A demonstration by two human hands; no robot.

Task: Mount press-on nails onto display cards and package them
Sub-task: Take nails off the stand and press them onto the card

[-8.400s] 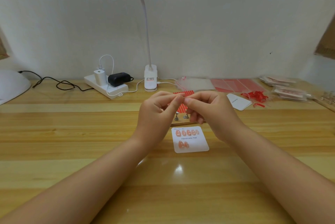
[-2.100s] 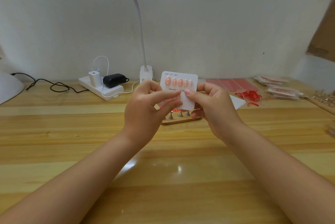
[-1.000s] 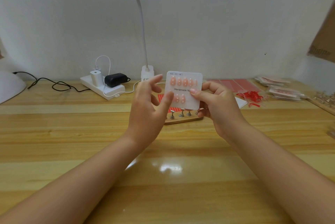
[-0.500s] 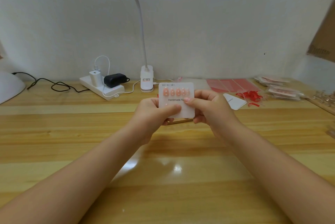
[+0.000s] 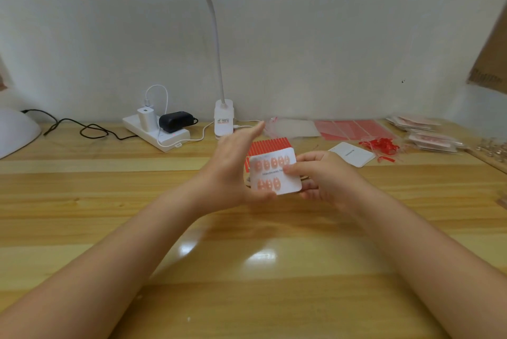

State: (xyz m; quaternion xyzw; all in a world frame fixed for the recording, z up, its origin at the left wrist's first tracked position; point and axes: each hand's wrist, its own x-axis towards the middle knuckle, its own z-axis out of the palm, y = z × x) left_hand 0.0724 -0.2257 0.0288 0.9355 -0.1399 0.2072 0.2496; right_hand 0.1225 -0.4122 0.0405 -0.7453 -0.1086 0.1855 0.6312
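The display card (image 5: 275,172) is held above the wooden table (image 5: 109,201), in front of the red adhesive strip sheet (image 5: 270,144). The right hand (image 5: 322,176) pinches the card's right edge, thumb on the printed face and curled fingers behind it. The left hand (image 5: 233,171) stands beside the card's left edge with its fingers straight and together; the thumb lies near the lower left corner, but blur prevents confirming contact.

The press-on nails (image 5: 271,163) sit in two rows — five above the printed line, three below — so the lower row appears incomplete.

Handling, as judged: the card is light and thin, stiff enough to hold flat by one edge, yet likely to bend if squeezed across the middle. The nails are small, glossy and probably slippery; side pressure may shift or detach them. Take hold at the bare margins — right edge or lower right corner — and keep fingertips off the nail rows. A spare blank card (image 5: 352,154) lies on the table to the right.
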